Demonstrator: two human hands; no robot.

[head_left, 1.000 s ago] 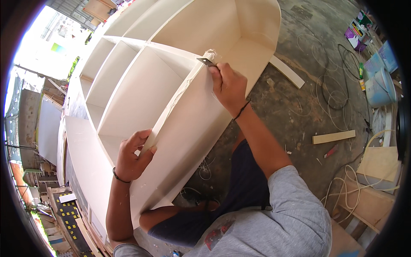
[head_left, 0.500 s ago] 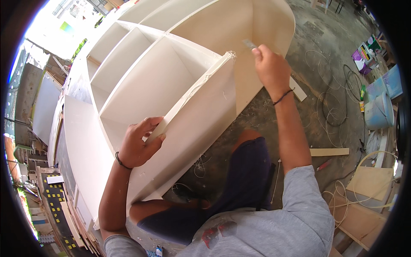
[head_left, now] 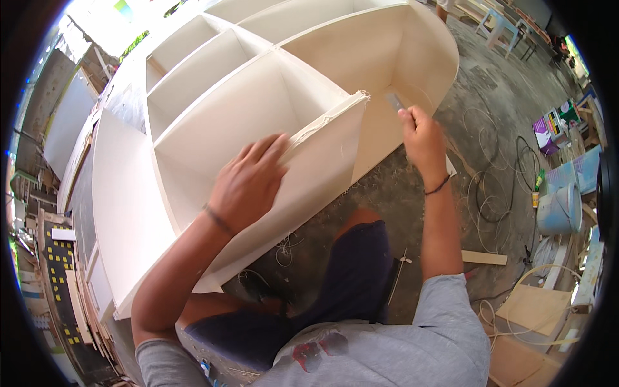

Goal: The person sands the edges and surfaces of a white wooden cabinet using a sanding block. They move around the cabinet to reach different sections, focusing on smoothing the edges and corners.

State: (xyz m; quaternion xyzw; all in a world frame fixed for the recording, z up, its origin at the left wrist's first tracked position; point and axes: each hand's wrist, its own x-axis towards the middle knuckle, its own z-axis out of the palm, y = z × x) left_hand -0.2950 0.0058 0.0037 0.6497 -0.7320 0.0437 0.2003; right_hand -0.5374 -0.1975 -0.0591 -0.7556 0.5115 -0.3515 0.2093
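Note:
A large white wooden shelf unit (head_left: 213,122) with curved sides and several compartments lies in front of me. Along the top edge of its nearest panel runs a pale edging strip (head_left: 322,121), frayed into thin fibres at its far end. My left hand (head_left: 248,182), slightly blurred, is at that edge with its fingers stretched out along the strip; the fingertips' contact is hard to make out. To the right of the frayed end, my right hand (head_left: 423,138) is closed round a flat metal blade (head_left: 394,101), whose handle is hidden in the fist. The blade is apart from the panel.
Thin curled shavings (head_left: 284,250) and a wood offcut (head_left: 483,257) lie on the concrete floor. At the right are a dark cable (head_left: 487,209), a bluish bucket (head_left: 560,209) and paint cans (head_left: 550,129). Plastic stools (head_left: 500,31) stand at the far right.
My left hand has let go of the edge's near part and slid up along it, fingers now extended. My right hand, still with the blade, has shifted slightly right and down.

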